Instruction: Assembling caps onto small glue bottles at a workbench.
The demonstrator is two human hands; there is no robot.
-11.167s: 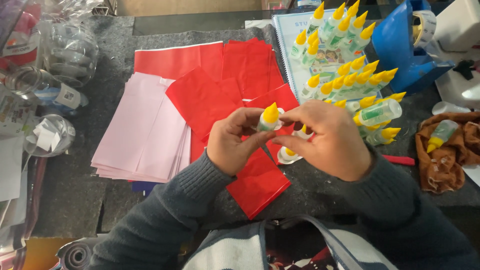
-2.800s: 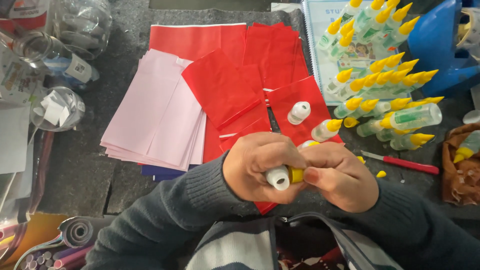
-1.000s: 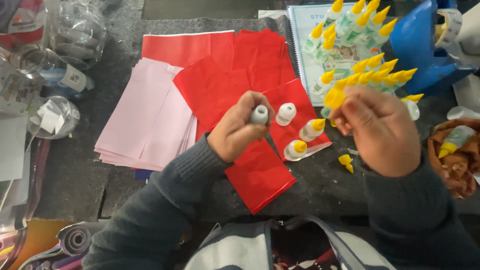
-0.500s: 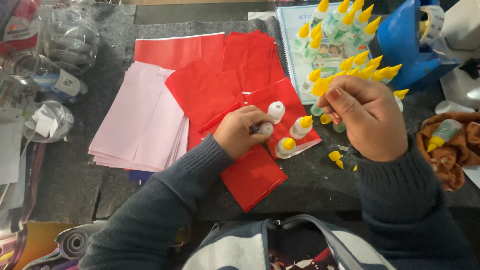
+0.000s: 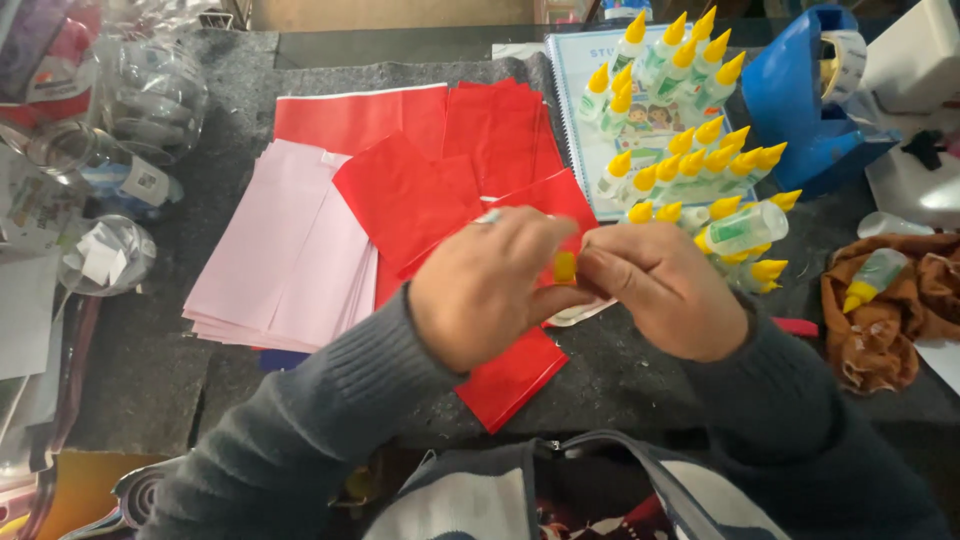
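While both hands meet over the red sheets, the scene reads as follows.

Left hand: the left hand [image 5: 487,288] is curled, back upward, fingers closed round something that is almost wholly hidden; only the small yellow cone-shaped cap [image 5: 565,267] shows at its edge, so the bottle body beneath cannot be made out.
Right hand: the right hand [image 5: 665,285] pinches toward that cap, fingertips narrowed on or just beside it, seemingly so that one hand steadies while the other works the cap.
Where the cap is: between the two hands, above the glossy red paper sheets [image 5: 420,190], near the middle of the counter.
Paper: the red sheets fan out over a stack of pale pink paper sheets [image 5: 285,265], which lies flat to the left, within easy reach.
Bottles: a cluster of small clear glue bottles with yellow pointed caps [image 5: 690,165] lies packed together on a blue-bordered booklet [image 5: 575,70], just to the right of the red sheets, probably gathered as stock.
Counter: the dark grey felt-covered counter [image 5: 230,90] carries it all; a crumpled brown cloth [image 5: 885,310] holding one more bottle sits at the far right, a blue plastic container [image 5: 800,95] behind it.
Change: half a second ago the hands were apart, the left low on the red paper by loose bottles and the right raised near the cluster; now they are joined round the cap, and those loose bottles are covered from view.
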